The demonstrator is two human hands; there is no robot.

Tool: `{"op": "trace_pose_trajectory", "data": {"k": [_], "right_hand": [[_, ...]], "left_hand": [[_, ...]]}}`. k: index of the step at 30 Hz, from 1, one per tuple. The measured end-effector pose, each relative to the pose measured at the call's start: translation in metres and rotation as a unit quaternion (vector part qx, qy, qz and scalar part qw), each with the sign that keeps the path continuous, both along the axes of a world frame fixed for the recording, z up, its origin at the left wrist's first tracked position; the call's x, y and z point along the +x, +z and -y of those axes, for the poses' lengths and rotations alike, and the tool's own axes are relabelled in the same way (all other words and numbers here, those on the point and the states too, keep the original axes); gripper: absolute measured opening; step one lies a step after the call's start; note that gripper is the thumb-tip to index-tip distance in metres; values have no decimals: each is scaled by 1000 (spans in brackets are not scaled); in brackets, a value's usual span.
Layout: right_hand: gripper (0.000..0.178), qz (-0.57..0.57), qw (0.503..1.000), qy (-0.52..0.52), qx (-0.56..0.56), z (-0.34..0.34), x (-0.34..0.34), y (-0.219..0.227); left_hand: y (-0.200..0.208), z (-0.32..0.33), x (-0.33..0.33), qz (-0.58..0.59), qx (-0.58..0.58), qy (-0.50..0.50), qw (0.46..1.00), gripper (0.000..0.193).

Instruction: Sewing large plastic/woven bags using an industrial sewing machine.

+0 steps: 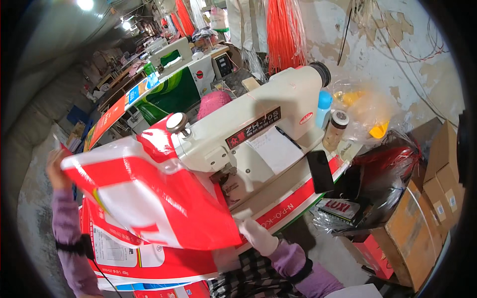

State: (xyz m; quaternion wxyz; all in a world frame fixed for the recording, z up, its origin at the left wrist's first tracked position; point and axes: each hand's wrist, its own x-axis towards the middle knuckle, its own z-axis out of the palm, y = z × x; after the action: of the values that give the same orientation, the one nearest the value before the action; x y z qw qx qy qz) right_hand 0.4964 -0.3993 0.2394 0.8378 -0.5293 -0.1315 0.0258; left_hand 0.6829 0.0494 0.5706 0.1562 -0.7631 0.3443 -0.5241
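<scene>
A glossy red-and-white plastic sack is stretched between my two hands, in front of and partly beside the head of a white sewing machine. My left hand, slightly blurred, is closed on the sack's raised far-left corner. In a white glove, my right hand grips the near right corner, just below the machine bed. The fingertips of the right hand are partly hidden by the sack. More printed red-and-white sacks lie underneath, close to my lap.
A black phone, a paper pad with a pen, a tumbler and a blue bottle sit on the machine table. Cardboard boxes stand to the right. Red strings hang behind; another sewing machine stands farther back.
</scene>
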Motion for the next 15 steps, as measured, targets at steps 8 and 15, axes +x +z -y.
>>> {"op": "trace_pose_trajectory", "data": {"k": [8,15], "right_hand": [[40,228,911,35,-342,-17,-72,-12],[44,162,915,58,-365,-26,-84,-30]], "left_hand": [[-110,-50,-244,-88,-50,191,976,14],[-66,96,-256,-419,-182,167,874,50]]}}
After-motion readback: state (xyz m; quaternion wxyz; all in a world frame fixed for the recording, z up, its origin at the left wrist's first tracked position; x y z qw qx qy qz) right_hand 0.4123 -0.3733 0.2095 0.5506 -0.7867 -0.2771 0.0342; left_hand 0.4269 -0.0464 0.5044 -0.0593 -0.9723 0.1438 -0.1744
